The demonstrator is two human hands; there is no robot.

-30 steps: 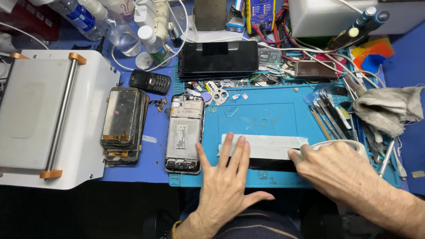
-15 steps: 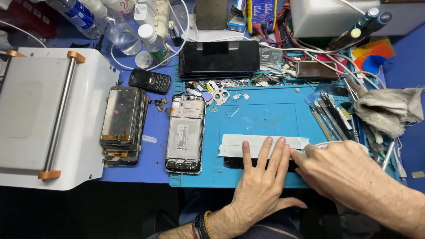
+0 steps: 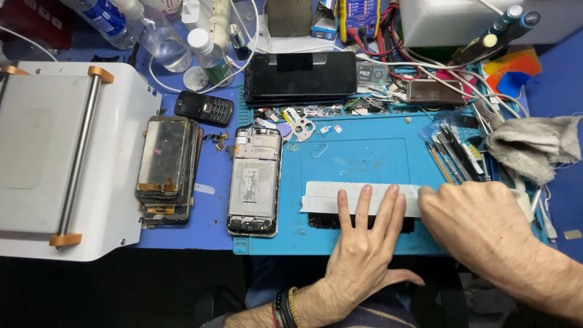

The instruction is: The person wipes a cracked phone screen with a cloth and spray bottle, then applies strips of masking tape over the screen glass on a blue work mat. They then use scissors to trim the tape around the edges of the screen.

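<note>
Pressing: the left hand (image 3: 362, 246) lies flat, fingers spread, on a white strip (image 3: 358, 198) near the front edge of the blue mat (image 3: 370, 152).
Left hand: released and splayed — four fingers (image 3: 364, 206) reach across the strip, the thumb points right along the mat's front edge; nothing is grasped. Beaded bands sit at the wrist.
Right hand: the right hand (image 3: 480, 222) rests knuckles up at the strip's right end, its fingers curled down onto that end; whether they pinch the strip or only press it cannot be told.
Strip: long, pale, lying left to right across the mat, partly under both hands.
Dark panel: a black panel (image 3: 322, 221) shows beneath the strip, its lower edge peeking out between the fingers.
Open phone: a phone frame (image 3: 255, 181) without its back lies upright at the mat's left edge, well left of the strip.
Screen stack: a pile of screens (image 3: 167, 164) sits left of the frame, beside the white machine (image 3: 67, 152) with its steel roller.
Behind the mat: a black phone (image 3: 300, 74) lies face up; a small keypad phone (image 3: 204, 108) lies to its left.
Right side: tweezers and picks (image 3: 452, 152) lie in a row — beside them, a grey cloth (image 3: 534, 146).
Far edge: bottles (image 3: 152, 30) and tangled cables.
</note>
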